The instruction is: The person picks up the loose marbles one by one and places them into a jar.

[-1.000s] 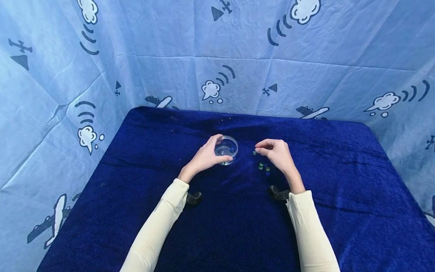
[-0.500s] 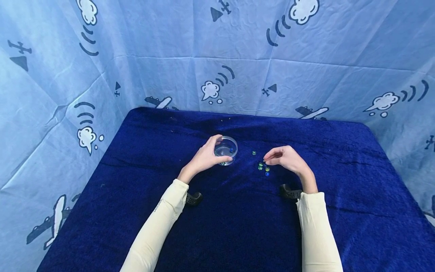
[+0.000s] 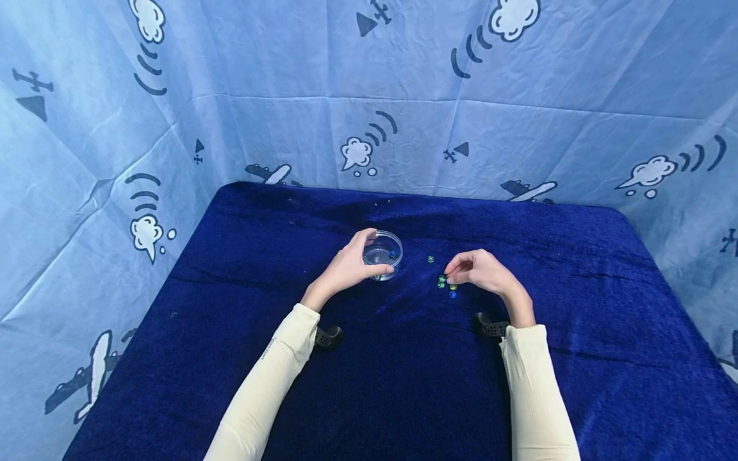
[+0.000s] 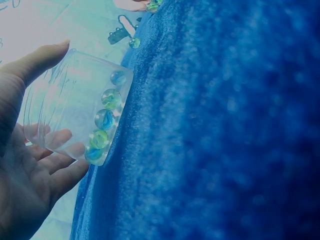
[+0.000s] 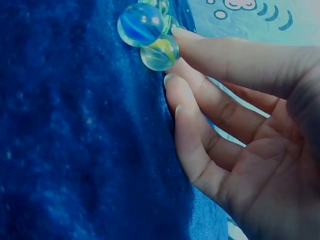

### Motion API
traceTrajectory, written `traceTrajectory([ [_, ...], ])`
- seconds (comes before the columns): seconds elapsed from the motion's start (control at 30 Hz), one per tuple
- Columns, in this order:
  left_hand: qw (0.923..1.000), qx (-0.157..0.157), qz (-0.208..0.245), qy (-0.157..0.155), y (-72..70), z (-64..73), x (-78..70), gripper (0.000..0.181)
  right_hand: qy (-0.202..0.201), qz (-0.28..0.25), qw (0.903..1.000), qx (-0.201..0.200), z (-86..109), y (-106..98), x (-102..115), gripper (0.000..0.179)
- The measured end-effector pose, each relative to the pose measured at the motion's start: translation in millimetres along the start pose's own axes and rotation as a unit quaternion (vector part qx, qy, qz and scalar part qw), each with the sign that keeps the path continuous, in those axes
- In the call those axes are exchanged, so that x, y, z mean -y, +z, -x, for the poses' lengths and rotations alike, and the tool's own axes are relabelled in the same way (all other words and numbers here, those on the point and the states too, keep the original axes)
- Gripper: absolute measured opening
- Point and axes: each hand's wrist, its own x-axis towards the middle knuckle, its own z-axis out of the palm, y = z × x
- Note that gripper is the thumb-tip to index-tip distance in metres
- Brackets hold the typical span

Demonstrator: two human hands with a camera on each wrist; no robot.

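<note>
My left hand [image 3: 344, 261] holds a clear round plastic cup [image 3: 382, 256], its thumb and fingers on opposite sides. Several glass marbles with blue, green and yellow swirls, including a blue-green marble [image 4: 105, 119], lie along the cup's bottom. My right hand [image 3: 483, 274] is at a small group of marbles on the cloth, thumb and fingertips close together. Beside the fingertips are a yellow-swirl marble [image 5: 161, 53] and a blue marble [image 5: 141, 25], with green marbles [image 3: 442, 281] just left. Whether a marble sits between thumb and fingers is hidden.
A single green marble [image 3: 430, 259] lies between the cup and the group. Dark blue velvety cloth [image 3: 403, 384] covers the table. Pale blue printed fabric [image 3: 277, 115] hangs behind and at the sides. A black strap piece [image 3: 490, 325] shows at the right wrist.
My right hand has left the lone green marble and moved right and nearer to the group, its fingertips drawing closer together. My left hand and the cup have stayed put.
</note>
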Motion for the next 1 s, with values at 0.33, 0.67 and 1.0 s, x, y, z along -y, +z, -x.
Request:
traceTrajectory([
  [0.33,1.0000,0.000,-0.001,0.000,-0.3,0.0,-0.8,0.092,0.009,0.059,0.9967,-0.054,-0.7,1,2,0.005],
  [0.67,1.0000,0.000,0.001,0.002,-0.8,0.0,-0.8,0.092,0.011,0.064,0.9885,-0.136,-4.0,3,11,0.010],
  [1.0,1.0000,0.001,0.005,0.004,-0.3,-0.7,0.2,0.093,-0.049,0.048,0.9824,-0.174,-9.2,17,37,0.009],
])
